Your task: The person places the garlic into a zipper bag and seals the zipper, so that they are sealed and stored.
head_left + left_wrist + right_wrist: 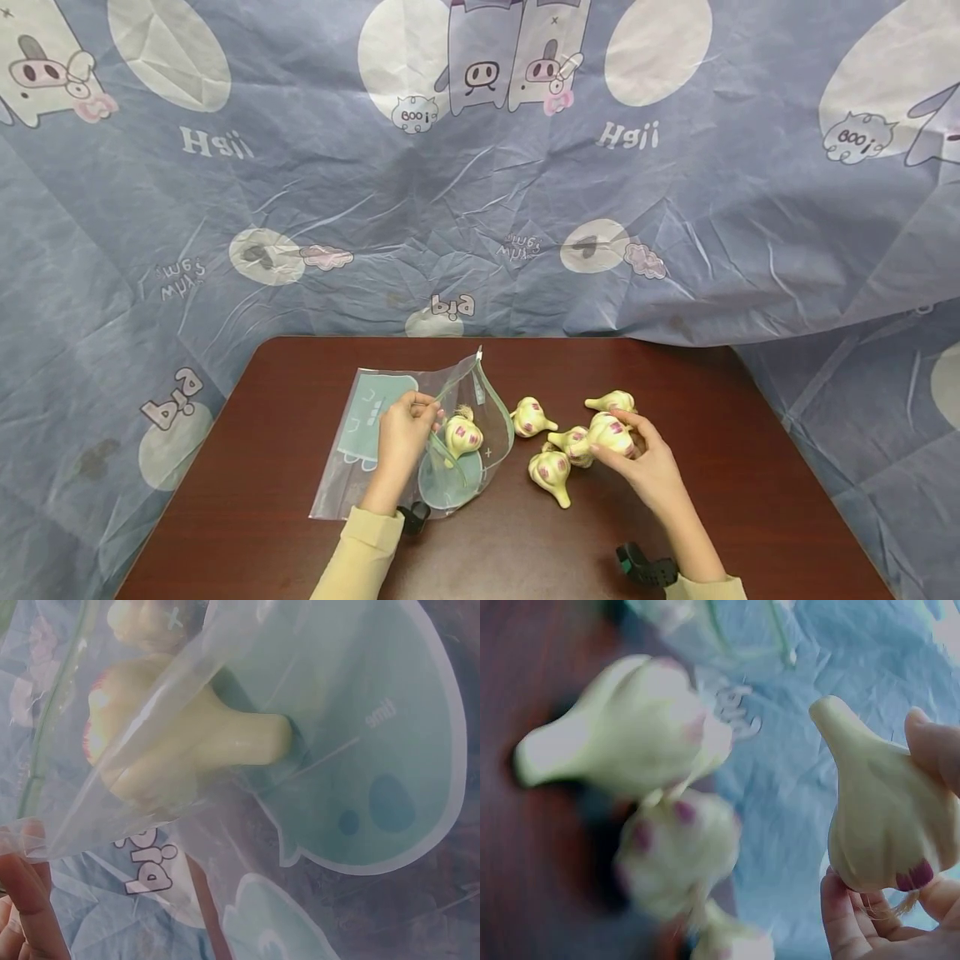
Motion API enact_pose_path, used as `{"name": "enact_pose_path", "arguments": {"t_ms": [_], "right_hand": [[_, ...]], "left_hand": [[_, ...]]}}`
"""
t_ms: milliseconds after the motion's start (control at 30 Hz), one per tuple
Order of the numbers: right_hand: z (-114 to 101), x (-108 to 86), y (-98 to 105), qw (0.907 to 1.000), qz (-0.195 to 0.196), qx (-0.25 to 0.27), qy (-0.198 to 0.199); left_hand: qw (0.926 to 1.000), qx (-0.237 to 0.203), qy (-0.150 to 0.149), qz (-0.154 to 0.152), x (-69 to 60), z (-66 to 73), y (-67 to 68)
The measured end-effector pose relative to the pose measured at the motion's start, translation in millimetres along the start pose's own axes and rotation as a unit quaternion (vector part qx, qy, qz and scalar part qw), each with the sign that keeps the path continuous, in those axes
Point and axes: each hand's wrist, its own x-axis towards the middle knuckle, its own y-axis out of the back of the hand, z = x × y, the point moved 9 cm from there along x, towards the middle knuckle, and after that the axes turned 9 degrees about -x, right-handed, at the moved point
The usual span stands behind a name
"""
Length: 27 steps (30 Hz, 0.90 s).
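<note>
My left hand [401,442] pinches the edge of a clear zip bag [375,408] with a green seal and pale green printing, its mouth spread toward the right. Inside the bag sits a garlic bulb [463,435]; the left wrist view shows its stem [255,739] through the film. Behind it in that view is another garlic bulb [150,622], partly cut off; whether it lies in the bag I cannot tell. With thumb and fingers, my right hand [656,475] holds a garlic bulb [889,810] just above the loose ones, stem pointing up and left in the right wrist view.
Several loose garlic bulbs lie between the bag and my right hand: one nearest the bag [530,417], one toward the front [551,475], one at the back [618,402]. They rest on a dark red-brown table [712,392]. A blue printed cloth [480,192] hangs behind.
</note>
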Motion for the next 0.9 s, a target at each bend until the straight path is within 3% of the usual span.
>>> {"name": "enact_pose_path", "arguments": {"t_ms": [200,500,900], "right_hand": [[-36,15.8,-22,0.9988,-0.022,0.034,0.028],[-73,30.7,-61,0.9933,-0.069,0.076,0.054],[-92,31.9,-106,0.9934,-0.081,-0.01,0.08]], "left_hand": [[1.0,-0.004,0.0,0.002,-0.2,-0.5,0.4],[0.9999,-0.01,0.005,-0.005,-1.3,-1.7,-0.5],[0.9999,-0.007,-0.007,0.002,-2.1,-0.6,-1.2]]}}
